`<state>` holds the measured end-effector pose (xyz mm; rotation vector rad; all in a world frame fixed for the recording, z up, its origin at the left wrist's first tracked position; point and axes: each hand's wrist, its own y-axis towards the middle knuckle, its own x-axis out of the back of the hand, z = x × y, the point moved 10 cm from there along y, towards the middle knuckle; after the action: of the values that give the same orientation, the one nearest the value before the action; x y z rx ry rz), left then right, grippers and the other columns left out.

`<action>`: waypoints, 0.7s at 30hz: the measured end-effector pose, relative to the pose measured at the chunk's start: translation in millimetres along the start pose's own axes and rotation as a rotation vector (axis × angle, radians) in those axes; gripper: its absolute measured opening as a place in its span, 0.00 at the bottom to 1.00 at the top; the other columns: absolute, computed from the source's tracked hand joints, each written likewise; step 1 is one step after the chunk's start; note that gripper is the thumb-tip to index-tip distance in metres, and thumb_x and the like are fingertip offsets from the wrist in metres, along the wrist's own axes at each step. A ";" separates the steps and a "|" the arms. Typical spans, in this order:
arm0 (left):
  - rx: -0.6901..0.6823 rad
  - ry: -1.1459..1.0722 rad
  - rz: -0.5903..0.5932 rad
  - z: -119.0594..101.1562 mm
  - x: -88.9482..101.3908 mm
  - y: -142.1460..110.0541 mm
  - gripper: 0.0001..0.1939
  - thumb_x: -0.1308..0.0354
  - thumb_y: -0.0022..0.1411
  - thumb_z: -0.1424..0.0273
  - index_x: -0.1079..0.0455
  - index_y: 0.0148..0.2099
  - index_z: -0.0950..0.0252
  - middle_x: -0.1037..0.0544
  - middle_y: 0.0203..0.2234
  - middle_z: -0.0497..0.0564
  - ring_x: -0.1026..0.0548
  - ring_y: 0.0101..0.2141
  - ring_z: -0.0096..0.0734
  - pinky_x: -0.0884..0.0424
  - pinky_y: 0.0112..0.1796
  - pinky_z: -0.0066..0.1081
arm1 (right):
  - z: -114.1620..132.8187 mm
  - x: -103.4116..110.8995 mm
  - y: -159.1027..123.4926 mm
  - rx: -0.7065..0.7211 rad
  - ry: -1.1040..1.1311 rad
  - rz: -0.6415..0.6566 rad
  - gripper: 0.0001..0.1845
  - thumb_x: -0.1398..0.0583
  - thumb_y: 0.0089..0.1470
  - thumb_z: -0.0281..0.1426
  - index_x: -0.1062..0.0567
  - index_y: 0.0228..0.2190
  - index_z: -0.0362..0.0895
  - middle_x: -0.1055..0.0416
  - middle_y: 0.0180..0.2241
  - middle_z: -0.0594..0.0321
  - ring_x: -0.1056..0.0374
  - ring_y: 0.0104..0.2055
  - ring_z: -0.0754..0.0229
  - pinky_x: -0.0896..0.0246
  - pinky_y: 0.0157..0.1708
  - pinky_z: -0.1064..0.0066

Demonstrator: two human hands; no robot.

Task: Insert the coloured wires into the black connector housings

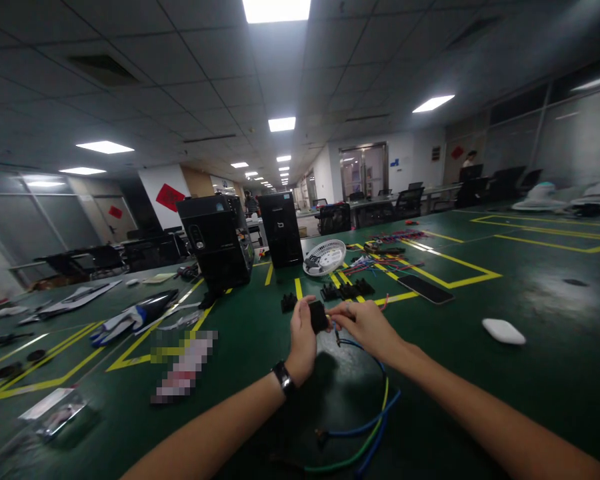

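- A person's left hand (303, 340), a watch (283, 377) on its wrist, clamps its fingers on a black block (319, 316) held above a green table (445, 393).
- The right hand (367, 325) brings its fingertips together at the block's right side; what they pinch is too small to tell.
- Blue and green-yellow wires (385, 393) curve below the right hand.
- Black parts (350, 290) sit just beyond the hands, near a white basket (325, 258) and a tangle of thin leads (380, 260).
- Two black computer cases (215, 243) stand upright farther back, left of the basket.
- A white mouse (503, 331) lies to the right, well apart from the block.
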<state>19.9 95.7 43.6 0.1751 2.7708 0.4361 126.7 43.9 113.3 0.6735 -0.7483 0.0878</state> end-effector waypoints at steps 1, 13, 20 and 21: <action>0.024 -0.024 -0.065 5.1 6.0 11.5 0.21 0.56 0.65 0.52 0.39 0.48 0.64 0.26 0.27 0.49 0.26 0.23 0.29 0.31 0.25 0.28 | -4.6 -1.0 -0.5 0.004 -0.027 -0.033 0.10 0.44 0.58 0.28 0.22 0.37 0.43 0.22 0.33 0.62 0.27 0.34 0.62 0.38 0.35 0.74; 0.010 0.653 -0.032 26.7 38.6 125.0 0.23 0.67 0.68 0.58 0.36 0.41 0.67 0.23 0.25 0.55 0.24 0.27 0.34 0.30 0.31 0.31 | -52.7 0.2 -1.2 0.009 -0.411 0.060 0.11 0.45 0.58 0.25 0.22 0.37 0.41 0.26 0.42 0.53 0.33 0.46 0.54 0.40 0.46 0.63; -0.063 1.109 0.013 41.3 22.4 133.3 0.18 0.61 0.68 0.63 0.34 0.37 0.66 0.25 0.39 0.63 0.29 0.45 0.45 0.39 0.47 0.41 | 28.4 -35.0 -33.2 0.163 -0.071 0.517 0.13 0.39 0.54 0.36 0.23 0.42 0.46 0.25 0.34 0.64 0.30 0.34 0.63 0.39 0.34 0.75; -0.063 1.163 0.016 41.4 22.6 136.6 0.18 0.62 0.68 0.63 0.34 0.37 0.66 0.26 0.40 0.64 0.30 0.46 0.46 0.40 0.47 0.42 | 39.6 -43.0 -41.2 0.188 -0.064 0.585 0.16 0.36 0.51 0.39 0.23 0.41 0.47 0.25 0.33 0.65 0.30 0.32 0.63 0.41 0.30 0.76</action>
<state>22.2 240.2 43.0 -0.1297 3.8659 0.8266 83.7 -5.4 84.3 0.6193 -0.9894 0.6809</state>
